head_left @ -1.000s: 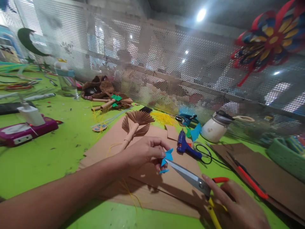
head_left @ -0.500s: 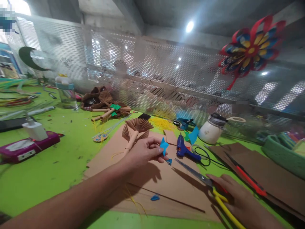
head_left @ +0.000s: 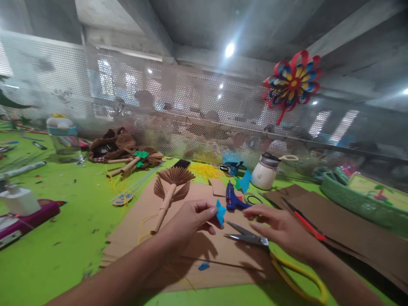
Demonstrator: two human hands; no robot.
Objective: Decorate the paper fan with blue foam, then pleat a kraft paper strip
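My left hand (head_left: 197, 216) is closed in a pinch on a small blue paper star (head_left: 220, 213), held above the brown cardboard sheets (head_left: 127, 242). My right hand (head_left: 277, 223) has its fingers apart and holds nothing; its fingertips are close to the handle of the blue glue gun (head_left: 233, 199). Below the right hand are the yellow-handled scissors (head_left: 255, 240), blades parted, handles partly behind the wrist. A pleated brown paper fan shape on a rolled paper stick (head_left: 167, 199) lies left of my left hand. A blue scrap (head_left: 204, 266) rests on the cardboard in front.
A red-handled cutter (head_left: 309, 227) lies on darker cardboard (head_left: 350, 229) at right, beside a green basket (head_left: 338, 193). Behind stand a white jug (head_left: 264, 173) and yellow paper shreds (head_left: 204, 171). A purple power strip (head_left: 35, 221) and a jar (head_left: 65, 146) are at left.
My right hand has let go of the scissors and moved left towards the glue gun. The left hand still holds the star. The view has swung right and up.
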